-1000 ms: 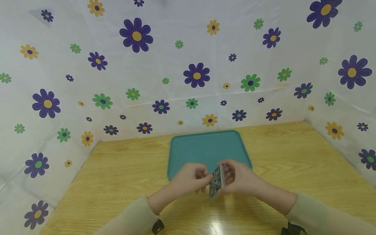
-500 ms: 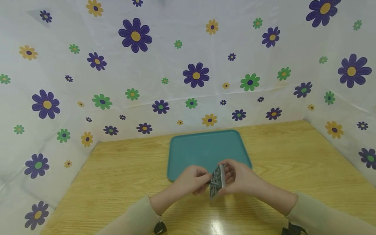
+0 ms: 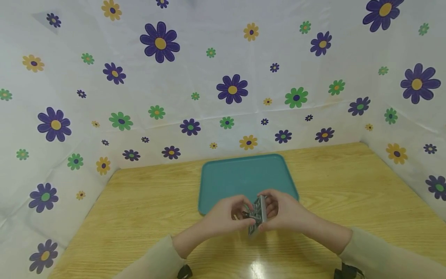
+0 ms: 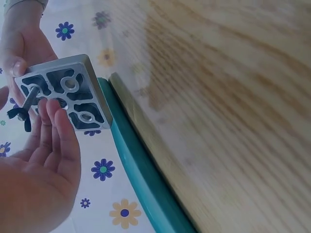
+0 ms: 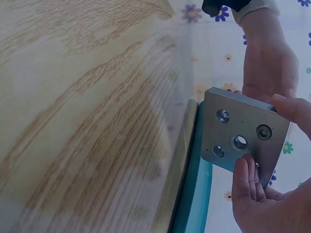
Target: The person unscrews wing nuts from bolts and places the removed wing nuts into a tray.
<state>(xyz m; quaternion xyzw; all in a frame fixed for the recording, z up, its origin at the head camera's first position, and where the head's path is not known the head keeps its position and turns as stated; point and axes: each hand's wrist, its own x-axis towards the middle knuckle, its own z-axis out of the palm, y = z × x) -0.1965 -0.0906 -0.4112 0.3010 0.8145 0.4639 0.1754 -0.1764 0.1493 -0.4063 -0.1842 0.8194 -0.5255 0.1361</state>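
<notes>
A square grey metal plate [image 3: 258, 211] is held on edge above the table by my right hand [image 3: 287, 212], thumb and fingers gripping its edges. The left wrist view shows its ribbed back [image 4: 99, 92], from which a bolt [image 4: 32, 98] sticks out with a black wing nut [image 4: 22, 114] on its end. My left hand [image 3: 223, 217] is spread around the bolt, thumb and fingers apart from the wing nut. Its fingertips are close to the ribs; contact is unclear. In the right wrist view, the flat face [image 5: 231, 121] has several holes and a socket-type bolt head [image 5: 264, 132].
Behind the hands, a teal tray [image 3: 244, 176] lies on the wooden table [image 3: 150, 209]. White flower-printed cloth [image 3: 195, 73] surrounds the table at the back and sides. Dark devices [image 3: 348, 271] sit under both wrists.
My left thumb and fingers were pinched together at the wing nut half a second ago; now they are spread, showing the bolt between them. The right hand and plate stay in place.
</notes>
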